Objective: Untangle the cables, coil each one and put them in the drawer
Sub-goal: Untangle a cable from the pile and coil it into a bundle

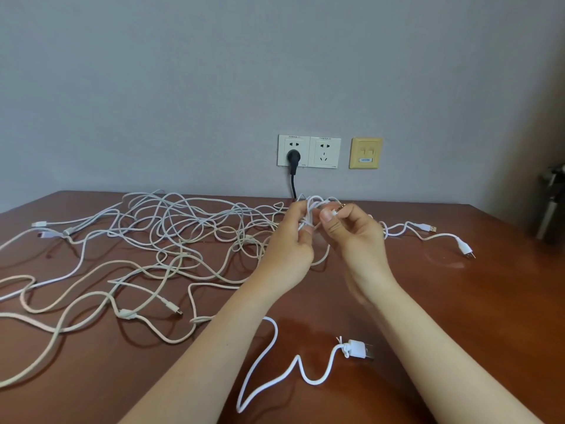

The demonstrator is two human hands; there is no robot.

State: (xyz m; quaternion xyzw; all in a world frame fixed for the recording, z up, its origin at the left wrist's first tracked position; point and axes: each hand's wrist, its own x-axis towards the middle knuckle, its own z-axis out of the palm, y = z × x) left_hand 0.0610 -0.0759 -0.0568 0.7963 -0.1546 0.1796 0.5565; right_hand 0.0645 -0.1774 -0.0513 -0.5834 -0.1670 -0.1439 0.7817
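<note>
A wide tangle of white cables [171, 234] is spread over the left and middle of the brown table [458, 301]. Both hands are raised above the table's middle. My left hand [290, 246] grips a small bunch of white cable loops [310, 209]. My right hand [351, 231] pinches a cable end with a gold-coloured plug [341, 206] right beside that bunch. A separate white USB cable [360, 350] lies in front, under my forearms. No drawer is in view.
Two loose cable ends with plugs [464, 247] trail off to the right. A black plug [293, 156] sits in a wall socket behind the table, its cord dropping past the back edge. A dark metal object [550, 203] stands at the far right.
</note>
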